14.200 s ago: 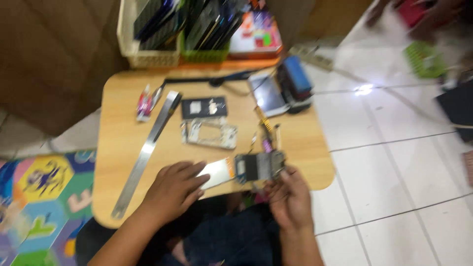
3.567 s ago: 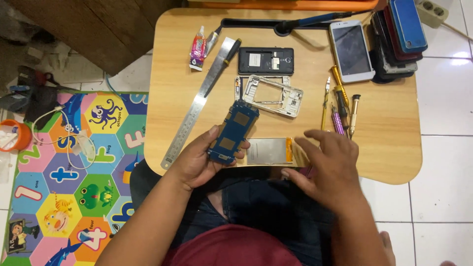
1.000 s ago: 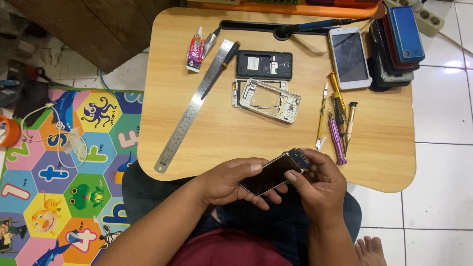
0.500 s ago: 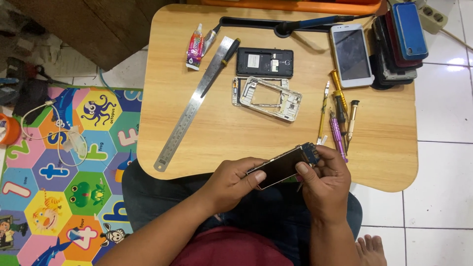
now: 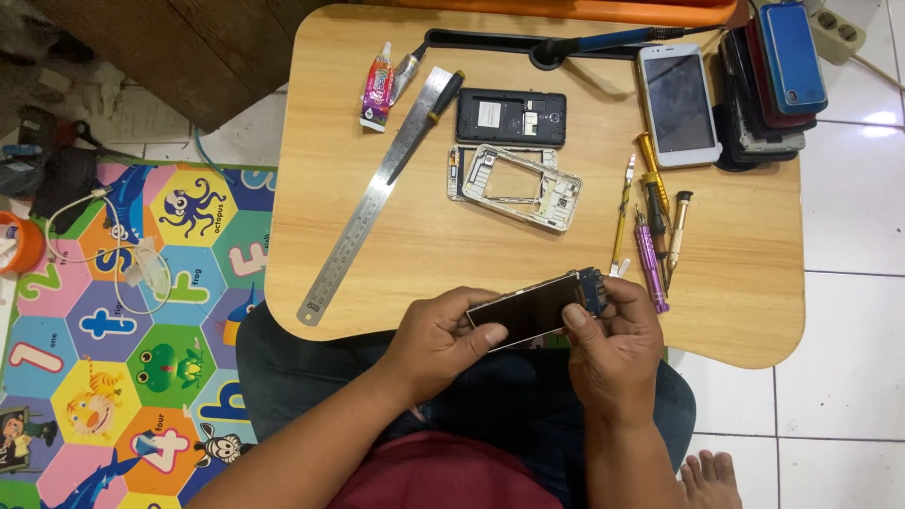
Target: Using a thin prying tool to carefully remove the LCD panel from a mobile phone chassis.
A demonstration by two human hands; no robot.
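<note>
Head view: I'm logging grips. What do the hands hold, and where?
A phone screen panel: left hand grips its left end, right hand pinches the right end by the small circuit piece.

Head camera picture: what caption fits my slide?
Both hands, left and right, hold a phone screen over a table.

A dark rectangular screen panel (image 5: 528, 308) sits at the tabletop's (image 5: 735, 311) near edge, pinched between both hands (image 5: 438, 339), tilted, a blue strip at its right end. Near the far right corner lies a white phone (image 5: 679, 104), its grey screen facing up. Near the far left corner lies a small glue tube (image 5: 378, 87) with a pink and purple label, beside a steel ruler (image 5: 377, 198).
</note>
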